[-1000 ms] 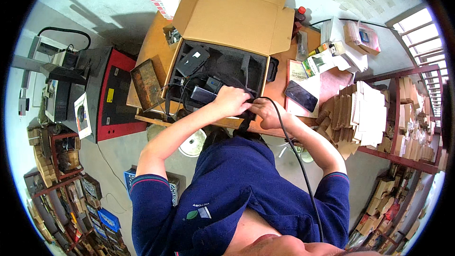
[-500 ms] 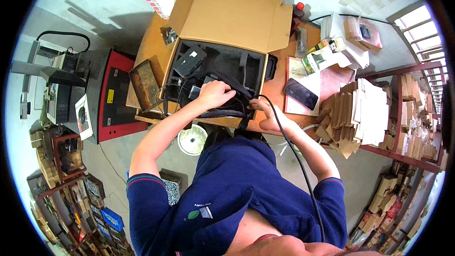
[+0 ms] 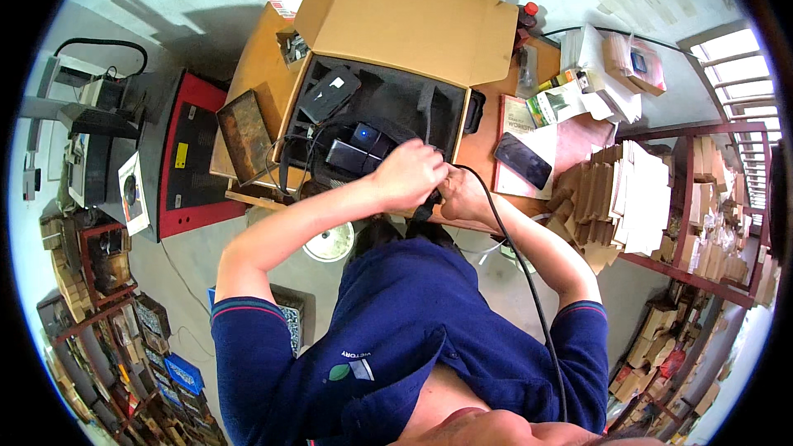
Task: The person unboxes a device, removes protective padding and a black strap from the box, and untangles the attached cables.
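Note:
My left hand (image 3: pixel 409 175) and my right hand (image 3: pixel 462 192) meet at the right end of a black pouch (image 3: pixel 330 175), fingers closed and fingertips together. What they pinch is too small and covered to make out. A black cable (image 3: pixel 519 260) runs from beside the fingertips over my right wrist and down across my shirt. In the pouch's opening lie a dark rectangular device (image 3: pixel 353 157) and a small black one with a blue light (image 3: pixel 364 134). Thin black cords hang at the pouch's left side. A black box-shaped device (image 3: pixel 330 93) rests behind in the foam-lined carton (image 3: pixel 413 12).
The carton's lid stands up against the wall. To its right are a phone (image 3: pixel 523 160), a book (image 3: pixel 517 116) and stacked flat cardboard (image 3: pixel 619 198). A rusty tray (image 3: pixel 247 137) lies left of it. Below the table edge stands a white bucket (image 3: pixel 330 242).
My left hand has moved right, off the devices, to meet my right hand. The right hand's fingers have closed. The pouch's devices now show, with a blue light visible.

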`<state>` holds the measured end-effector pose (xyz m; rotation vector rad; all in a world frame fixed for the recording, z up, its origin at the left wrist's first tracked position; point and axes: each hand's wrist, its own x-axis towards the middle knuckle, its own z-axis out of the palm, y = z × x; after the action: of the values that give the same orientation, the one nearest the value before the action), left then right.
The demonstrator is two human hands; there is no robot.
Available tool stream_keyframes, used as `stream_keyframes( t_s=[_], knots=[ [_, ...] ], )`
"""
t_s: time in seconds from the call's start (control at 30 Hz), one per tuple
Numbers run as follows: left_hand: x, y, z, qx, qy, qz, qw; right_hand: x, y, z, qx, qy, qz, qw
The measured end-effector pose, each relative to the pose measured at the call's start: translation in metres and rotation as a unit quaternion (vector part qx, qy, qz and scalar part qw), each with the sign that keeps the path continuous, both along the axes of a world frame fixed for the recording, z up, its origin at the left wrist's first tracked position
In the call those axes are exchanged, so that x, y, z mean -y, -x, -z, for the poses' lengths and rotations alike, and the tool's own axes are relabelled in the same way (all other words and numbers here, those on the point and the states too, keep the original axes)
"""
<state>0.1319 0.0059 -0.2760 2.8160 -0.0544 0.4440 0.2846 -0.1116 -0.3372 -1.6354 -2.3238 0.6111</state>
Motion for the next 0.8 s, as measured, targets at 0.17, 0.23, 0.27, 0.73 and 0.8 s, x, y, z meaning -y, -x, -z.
stream_keyframes(
  t_s=[0.17,0.23,0.27,0.73,0.8],
  knots=[
    [0.023,0.037,0.020,-0.062,-0.012,-0.061,0.996,0.000,0.002,-0.027,-0.093,0.103,0.090,0.986],
    [0.013,0.041,0.011,-0.059,-0.027,-0.109,0.992,0.000,0.002,-0.028,-0.074,0.112,0.096,0.986],
    [0.011,0.042,0.008,-0.058,-0.034,-0.133,0.989,0.000,0.001,-0.016,-0.113,0.052,0.084,0.989],
    [0.030,0.043,0.041,-0.099,-0.118,-0.141,0.978,0.018,0.018,-0.002,0.244,-0.031,0.025,0.969],
    [0.024,0.043,0.043,-0.137,-0.084,-0.120,0.980,0.018,0.015,-0.006,0.195,-0.005,0.015,0.981]
  ],
)
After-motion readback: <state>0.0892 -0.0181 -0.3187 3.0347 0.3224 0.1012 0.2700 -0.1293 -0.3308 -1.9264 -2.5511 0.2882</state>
